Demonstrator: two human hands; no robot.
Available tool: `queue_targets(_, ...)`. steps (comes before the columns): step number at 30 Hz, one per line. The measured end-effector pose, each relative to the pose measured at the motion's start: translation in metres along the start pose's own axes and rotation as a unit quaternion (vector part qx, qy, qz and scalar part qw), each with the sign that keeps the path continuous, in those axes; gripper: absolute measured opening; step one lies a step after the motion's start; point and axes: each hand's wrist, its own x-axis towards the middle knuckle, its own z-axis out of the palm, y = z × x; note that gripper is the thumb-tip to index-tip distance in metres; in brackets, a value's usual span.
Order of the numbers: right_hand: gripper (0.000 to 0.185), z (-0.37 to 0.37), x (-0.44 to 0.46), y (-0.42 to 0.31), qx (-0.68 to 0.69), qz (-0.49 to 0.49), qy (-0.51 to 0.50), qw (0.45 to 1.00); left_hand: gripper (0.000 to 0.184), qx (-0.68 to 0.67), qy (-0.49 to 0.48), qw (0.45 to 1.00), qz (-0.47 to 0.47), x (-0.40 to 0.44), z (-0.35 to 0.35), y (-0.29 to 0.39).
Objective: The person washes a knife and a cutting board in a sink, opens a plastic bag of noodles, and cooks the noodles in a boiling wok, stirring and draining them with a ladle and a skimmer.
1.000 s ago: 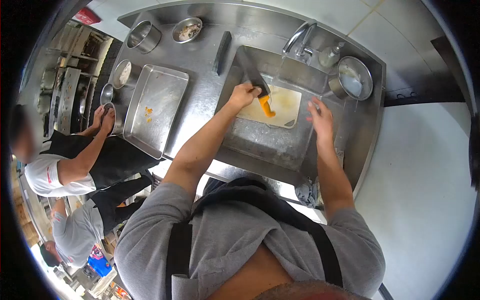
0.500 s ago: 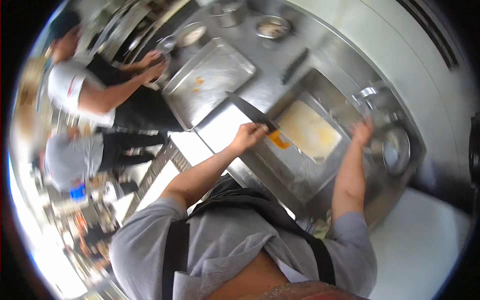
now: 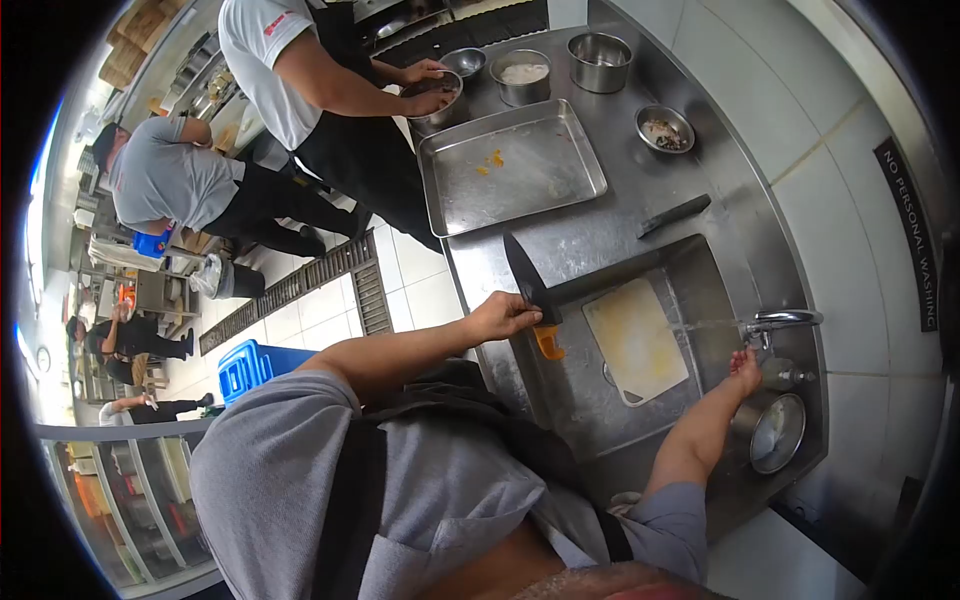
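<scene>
In my left hand (image 3: 505, 318) is a large kitchen knife (image 3: 530, 275), pinched where the dark blade meets the orange handle, its tip pointing away from me. The knife is over the left edge of a steel sink (image 3: 570, 425). Inside the sink lies a pale, yellow-stained cutting board (image 3: 637, 342). My right hand (image 3: 742, 374) is beside the faucet (image 3: 785, 318), fingers curled up close to its body. Whether they grip a part of it is hidden. A thin stream of water runs from the faucet over the board.
Beyond the sink are a sheet tray (image 3: 540, 190) with orange scraps, a black bar-shaped object (image 3: 673, 216), a bowl of scraps (image 3: 665, 130) and steel pots (image 3: 600, 62). A pot (image 3: 777, 433) stands right of my hand. A co-worker (image 3: 330, 85) handles a bowl at far left.
My view has turned, bringing the tray and co-worker nearer the middle. The knife stays in my left hand. My right hand remains by the faucet, its fingers now curled, and the stream shows clearly.
</scene>
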Motion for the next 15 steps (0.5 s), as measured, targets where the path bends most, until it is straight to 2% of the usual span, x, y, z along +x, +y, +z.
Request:
queue_targets(6,0.022,0.000,-0.035,-0.008,-0.012,-0.024,-0.004,1.000,0.025,-0.001,-0.027,1.000,-0.002,-0.015,-0.021,-0.005)
queue_targets(9,0.029,0.014,-0.083,0.008,-0.020,-0.072,-0.006,0.997,0.026,0.002,-0.034,0.999,-0.018,-0.027,-0.043,0.000)
queue_targets(11,0.045,0.034,-0.135,0.023,-0.067,-0.118,0.066,0.989,0.026,-0.009,-0.034,0.999,-0.020,-0.036,-0.058,-0.004)
queue_targets(13,0.052,0.044,-0.161,0.061,-0.132,-0.102,0.049,0.985,0.026,-0.077,0.006,0.997,0.014,-0.044,-0.070,-0.025)
queue_targets(15,0.049,0.068,-0.226,0.089,-0.170,-0.094,0.000,0.981,0.026,-0.108,0.010,0.994,0.017,-0.055,-0.089,-0.044)
